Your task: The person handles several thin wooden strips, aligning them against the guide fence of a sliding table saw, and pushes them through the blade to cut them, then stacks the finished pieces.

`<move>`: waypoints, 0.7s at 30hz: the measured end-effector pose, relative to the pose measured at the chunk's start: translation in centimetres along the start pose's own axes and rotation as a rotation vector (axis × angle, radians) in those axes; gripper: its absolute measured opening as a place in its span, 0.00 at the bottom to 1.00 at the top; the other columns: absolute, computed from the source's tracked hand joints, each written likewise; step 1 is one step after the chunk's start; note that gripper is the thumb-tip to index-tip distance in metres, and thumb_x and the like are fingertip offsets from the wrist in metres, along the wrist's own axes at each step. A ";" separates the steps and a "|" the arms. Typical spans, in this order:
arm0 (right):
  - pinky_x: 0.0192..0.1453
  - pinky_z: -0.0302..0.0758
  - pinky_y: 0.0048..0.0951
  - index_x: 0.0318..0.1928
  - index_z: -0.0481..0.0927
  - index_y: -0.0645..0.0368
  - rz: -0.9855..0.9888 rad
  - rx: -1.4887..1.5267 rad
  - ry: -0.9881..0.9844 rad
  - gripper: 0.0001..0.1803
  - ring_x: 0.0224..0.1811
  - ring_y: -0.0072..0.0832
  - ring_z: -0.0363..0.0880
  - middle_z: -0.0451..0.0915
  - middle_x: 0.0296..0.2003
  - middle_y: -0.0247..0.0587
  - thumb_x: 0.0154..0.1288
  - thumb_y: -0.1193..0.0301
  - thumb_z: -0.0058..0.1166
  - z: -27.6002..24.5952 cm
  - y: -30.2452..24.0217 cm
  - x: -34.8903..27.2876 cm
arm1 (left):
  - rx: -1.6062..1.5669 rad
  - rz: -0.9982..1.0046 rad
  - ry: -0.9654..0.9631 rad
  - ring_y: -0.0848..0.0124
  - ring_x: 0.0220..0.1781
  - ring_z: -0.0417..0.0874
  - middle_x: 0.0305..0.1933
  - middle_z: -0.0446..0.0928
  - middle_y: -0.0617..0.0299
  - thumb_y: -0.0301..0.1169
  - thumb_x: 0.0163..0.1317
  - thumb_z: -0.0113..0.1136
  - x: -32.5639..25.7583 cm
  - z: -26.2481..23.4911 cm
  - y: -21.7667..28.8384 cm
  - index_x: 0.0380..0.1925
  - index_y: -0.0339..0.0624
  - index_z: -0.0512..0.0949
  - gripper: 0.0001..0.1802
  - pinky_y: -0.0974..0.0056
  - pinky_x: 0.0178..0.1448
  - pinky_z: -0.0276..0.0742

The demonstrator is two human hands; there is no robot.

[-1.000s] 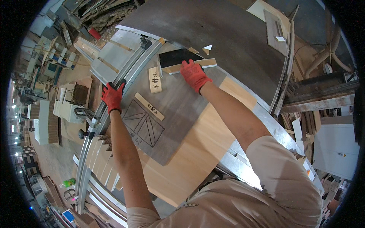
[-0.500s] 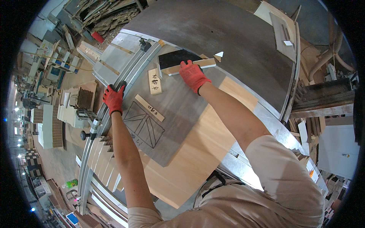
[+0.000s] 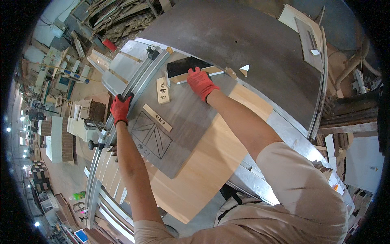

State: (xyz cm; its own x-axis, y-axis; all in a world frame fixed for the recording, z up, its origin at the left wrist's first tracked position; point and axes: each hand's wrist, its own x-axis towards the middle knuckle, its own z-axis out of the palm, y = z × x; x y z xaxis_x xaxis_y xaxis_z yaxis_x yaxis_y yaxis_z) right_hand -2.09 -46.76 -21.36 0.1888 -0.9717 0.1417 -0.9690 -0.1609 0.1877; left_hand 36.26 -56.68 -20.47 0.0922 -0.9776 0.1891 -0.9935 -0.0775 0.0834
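My left hand (image 3: pixel 120 109), in a red glove with dark fingertips, is closed round the silver metal rail (image 3: pixel 140 74). My right hand (image 3: pixel 201 84), gloved alike, grips the near edge of a black-faced panel with a wood strip (image 3: pixel 180 77) along it. That black panel (image 3: pixel 185 66) lies at the far end of a grey wood-grain board (image 3: pixel 191 110). Two pale wood labels with handwriting, one label (image 3: pixel 163 91) near the rail and another label (image 3: pixel 157 117) nearer me, rest on the board beside a line drawing. Beneath lies a light wood board (image 3: pixel 211 162).
A large dark tabletop (image 3: pixel 243 24) spreads beyond the boards. Small offcuts (image 3: pixel 244 70) lie at its near edge. Flat panels (image 3: pixel 310 51) sit on its right side. A clamp-like fitting (image 3: pixel 152 53) stands on the rail. Scrap wood (image 3: pixel 118 18) is heaped at the far left.
The rail, boards and both hands have shifted slightly to the far left against the dark tabletop. The panel's strip now lies farther from the small offcuts.
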 end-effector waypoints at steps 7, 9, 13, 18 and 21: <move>0.39 0.82 0.35 0.42 0.83 0.56 0.010 -0.007 -0.010 0.20 0.50 0.39 0.77 0.75 0.46 0.42 0.44 0.74 0.68 -1.1 0.1 -0.6 | 0.015 0.011 -0.014 0.52 0.63 0.74 0.59 0.76 0.50 0.69 0.53 0.57 -0.1 -0.9 0.4 0.62 0.48 0.71 0.45 0.49 0.64 0.68; 0.39 0.83 0.35 0.41 0.83 0.57 0.002 -0.031 -0.012 0.14 0.50 0.39 0.77 0.75 0.45 0.44 0.51 0.75 0.62 -1.0 0.1 -0.8 | 0.033 0.014 -0.014 0.52 0.63 0.74 0.59 0.76 0.50 0.69 0.53 0.57 -0.3 -0.9 0.4 0.62 0.48 0.71 0.45 0.49 0.64 0.68; 0.43 0.81 0.38 0.41 0.86 0.53 0.067 0.080 0.057 0.11 0.52 0.43 0.76 0.76 0.48 0.45 0.59 0.73 0.55 0.0 -0.2 -0.8 | -0.004 0.024 -0.044 0.51 0.63 0.74 0.60 0.76 0.49 0.69 0.53 0.56 -0.5 -0.9 0.2 0.63 0.48 0.70 0.46 0.49 0.64 0.68; 0.39 0.82 0.39 0.39 0.84 0.57 0.091 0.107 0.187 0.09 0.49 0.43 0.77 0.76 0.44 0.44 0.59 0.72 0.53 1.5 -0.2 0.0 | 0.051 0.012 -0.026 0.52 0.63 0.74 0.61 0.74 0.49 0.69 0.52 0.56 -0.2 -1.1 0.3 0.65 0.49 0.69 0.47 0.48 0.64 0.67; 0.37 0.82 0.40 0.41 0.82 0.57 0.072 0.134 0.195 0.10 0.49 0.42 0.76 0.75 0.44 0.43 0.59 0.71 0.53 1.9 0.0 -0.2 | 0.049 0.003 -0.054 0.51 0.63 0.75 0.61 0.74 0.48 0.68 0.52 0.58 -0.1 -1.2 0.2 0.64 0.49 0.70 0.46 0.47 0.64 0.67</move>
State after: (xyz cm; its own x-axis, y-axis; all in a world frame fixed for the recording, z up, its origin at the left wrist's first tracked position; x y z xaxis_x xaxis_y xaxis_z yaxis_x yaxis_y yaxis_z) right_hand -2.43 -46.93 -23.21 0.1329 -0.9318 0.3376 -0.9911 -0.1262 0.0419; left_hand 36.13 -56.33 -19.35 0.0870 -0.9869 0.1359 -0.9959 -0.0830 0.0347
